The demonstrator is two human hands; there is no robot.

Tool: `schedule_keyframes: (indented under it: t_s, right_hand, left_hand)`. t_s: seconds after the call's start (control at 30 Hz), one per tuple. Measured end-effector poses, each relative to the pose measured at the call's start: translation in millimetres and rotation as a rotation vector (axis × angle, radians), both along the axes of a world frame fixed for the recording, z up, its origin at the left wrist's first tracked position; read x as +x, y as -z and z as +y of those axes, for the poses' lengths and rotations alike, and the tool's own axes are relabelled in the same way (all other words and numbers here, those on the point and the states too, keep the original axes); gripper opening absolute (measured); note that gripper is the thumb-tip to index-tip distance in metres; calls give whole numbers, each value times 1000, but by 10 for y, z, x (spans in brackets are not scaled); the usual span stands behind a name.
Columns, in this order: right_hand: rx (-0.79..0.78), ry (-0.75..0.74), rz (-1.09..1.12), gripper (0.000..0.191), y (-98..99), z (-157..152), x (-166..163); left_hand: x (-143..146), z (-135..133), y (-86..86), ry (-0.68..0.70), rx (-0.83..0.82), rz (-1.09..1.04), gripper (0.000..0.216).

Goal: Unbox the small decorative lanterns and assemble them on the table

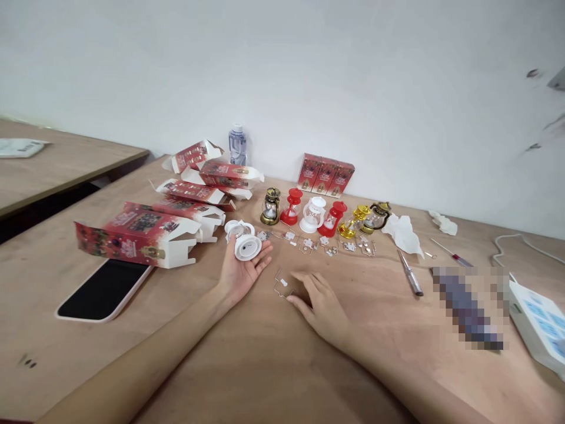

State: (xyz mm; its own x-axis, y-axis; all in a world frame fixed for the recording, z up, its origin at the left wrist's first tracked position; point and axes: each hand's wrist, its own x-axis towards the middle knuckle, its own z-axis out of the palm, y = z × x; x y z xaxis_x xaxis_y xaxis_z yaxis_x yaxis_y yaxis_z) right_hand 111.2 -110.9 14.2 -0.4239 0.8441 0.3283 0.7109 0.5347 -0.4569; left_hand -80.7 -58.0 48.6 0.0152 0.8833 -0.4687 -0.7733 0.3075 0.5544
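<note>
My left hand [241, 268], palm up, holds a small white lantern [248, 247] tipped over, its round base facing me. On the table to the right, my right hand [321, 307] rests with thumb and fingers apart. Just left of its fingertips lie a bent wire handle [276, 284] and a small white piece [283, 282]. Whether the thumb touches the wire's end, I cannot tell. Behind my hands stands a row of small lanterns: bronze [270, 207], red [292, 207], white [313, 215], another red [333, 219], gold [354, 222] and dark bronze [375, 218]. Small metal parts [308, 242] lie before them.
Opened red boxes [136, 234] pile up at the left, beside a phone [103, 291]. A bottle [237, 146] and upright red boxes [325, 175] stand by the wall. Rightward lie crumpled paper [405, 235], screwdrivers [410, 274], a blurred dark object [465, 309] and a power strip [541, 324].
</note>
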Motion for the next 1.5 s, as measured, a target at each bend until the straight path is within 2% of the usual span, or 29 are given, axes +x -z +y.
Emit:
schedule_keyframes:
  t_s: [0.2, 0.37, 0.53, 0.73, 0.87, 1.1, 1.27, 1.5]
  right_hand:
    - [-114, -177, 89, 35, 11, 400, -230]
    - [-125, -221, 132, 36, 12, 555, -316]
    - [-35, -135, 172, 37, 11, 514, -277]
    - [46, 16, 134, 15, 40, 493, -260]
    - [0, 34, 154, 11, 21, 510, -268]
    - [-107, 27, 251, 22, 19, 543, -277]
    - [-113, 45, 305, 26, 38, 568, -283]
    - [-144, 57, 338, 20, 32, 587, -291]
  left_hand:
    - [-37, 12, 7, 14, 4, 6, 48]
    - [-86, 31, -5, -28, 12, 12, 47]
    - [-98, 38, -11, -20, 28, 24, 46]
    - [-95, 37, -16, 11, 31, 27, 46]
    - [-90, 35, -39, 25, 31, 30, 48]
    - [-88, 26, -33, 34, 42, 40, 46]
    - [-87, 35, -16, 35, 35, 40, 47]
    - [-88, 38, 3, 32, 41, 40, 45]
